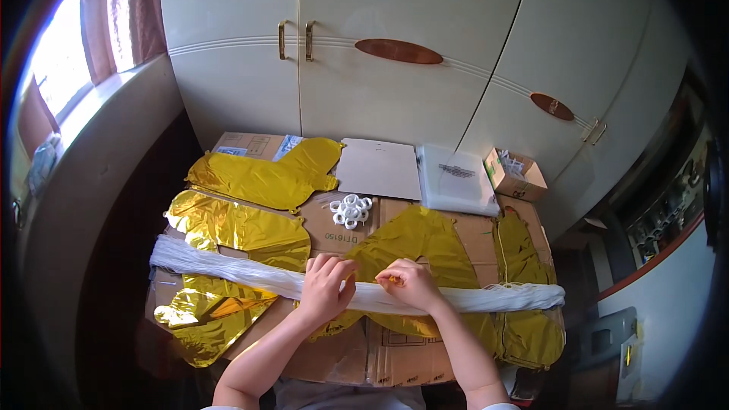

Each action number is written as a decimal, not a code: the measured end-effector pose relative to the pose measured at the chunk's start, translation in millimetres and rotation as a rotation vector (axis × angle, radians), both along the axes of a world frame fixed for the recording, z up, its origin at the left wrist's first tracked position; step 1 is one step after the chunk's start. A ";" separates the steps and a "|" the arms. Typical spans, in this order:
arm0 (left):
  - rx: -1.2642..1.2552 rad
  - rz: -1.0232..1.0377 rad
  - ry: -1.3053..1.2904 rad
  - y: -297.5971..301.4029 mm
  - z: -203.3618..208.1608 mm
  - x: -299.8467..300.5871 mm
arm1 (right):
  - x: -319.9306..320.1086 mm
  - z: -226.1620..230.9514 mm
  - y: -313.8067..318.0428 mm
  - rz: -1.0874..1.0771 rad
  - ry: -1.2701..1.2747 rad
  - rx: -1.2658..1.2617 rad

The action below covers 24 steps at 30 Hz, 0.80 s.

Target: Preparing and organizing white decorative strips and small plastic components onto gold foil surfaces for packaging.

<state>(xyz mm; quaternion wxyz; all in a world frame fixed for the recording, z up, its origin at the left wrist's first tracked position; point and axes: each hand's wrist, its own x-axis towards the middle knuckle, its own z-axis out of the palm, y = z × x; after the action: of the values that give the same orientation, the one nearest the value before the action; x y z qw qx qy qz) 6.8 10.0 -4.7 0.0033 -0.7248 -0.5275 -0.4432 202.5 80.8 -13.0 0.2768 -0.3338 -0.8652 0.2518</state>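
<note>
A long bundle of white string (228, 269) runs across the cardboard from left to right, over several flat gold foil balloons (418, 239). My left hand (326, 286) is above the middle of this bundle with its fingers curled toward the thumb. Just to its right, my right hand (410, 285) is closed in a pinch, and a speck of gold shows between its thumb and fingers. Whatever either hand holds is too small or hidden to name. Beyond my hands lies a small pile of white rings (351, 211).
Cardboard (334, 239) covers the work surface. Along its far edge are a pale flat board (380, 169), a stack of clear plastic bags (456, 182) and a small open carton (524, 181) with white pieces inside. Cabinet doors (395, 0) stand behind; a window (64, 53) is at left.
</note>
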 end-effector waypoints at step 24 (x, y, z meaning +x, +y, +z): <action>-0.135 -0.014 0.233 3.6 -9.9 6.1 | 28.1 -8.1 8.2 0.004 -0.007 0.111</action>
<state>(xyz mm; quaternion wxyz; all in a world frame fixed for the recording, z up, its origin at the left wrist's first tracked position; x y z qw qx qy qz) 12.9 13.6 -14.6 0.0128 -0.7736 -0.5470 -0.3197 230.6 89.0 -21.2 0.2914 -0.3173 -0.8793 0.2030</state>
